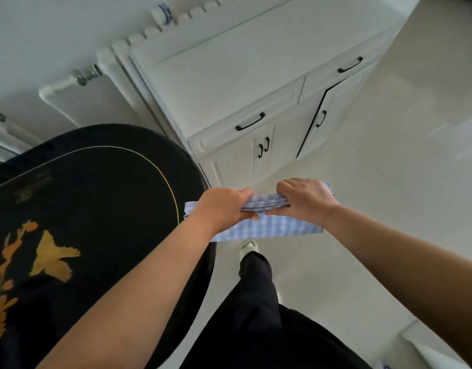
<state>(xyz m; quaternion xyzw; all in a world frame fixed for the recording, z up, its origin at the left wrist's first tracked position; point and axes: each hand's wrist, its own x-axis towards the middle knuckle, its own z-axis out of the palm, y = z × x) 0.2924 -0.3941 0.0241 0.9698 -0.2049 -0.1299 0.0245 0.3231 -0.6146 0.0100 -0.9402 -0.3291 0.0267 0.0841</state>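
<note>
Hands close together, thumbs nearly meeting, both clamped on one folded cloth held in the air in front of the body.

Far left of the hands: black oval table [96, 198], glossy, with a thin pale line following its rim and a gold bird motif [53, 258] on the near part. The left forearm crosses over its edge.

Beyond the table, up and left of the hands: white pipe with a metal valve [83, 75], then a white ribbed radiator [139, 41] along the wall.

Left hand [224, 206]: back of hand up, fingers curled over the cloth's far edge, thumb underneath on the near side. Firm grip.

Checked cloth [277, 226]: pale blue and white, folded in several layers. The stacked edges show between the two hands; a flat panel hangs below them. Its left end sticks out past the left wrist, over the table's rim. Whether it touches the table, cannot tell.

Right hand [304, 199]: same hold mirrored, fingers curled over the top, thumb pinching from below. The cloth's right corner shows just past the knuckles.

Beyond the hands: white cabinet [229, 83] with black handles [250, 121]; a dark gap runs along one door edge at its right end.

Below the hands: pale slipper [247, 246] on a foot, dark trouser leg [256, 294] above it.

Right of the hands: pale tiled floor [389, 182].
</note>
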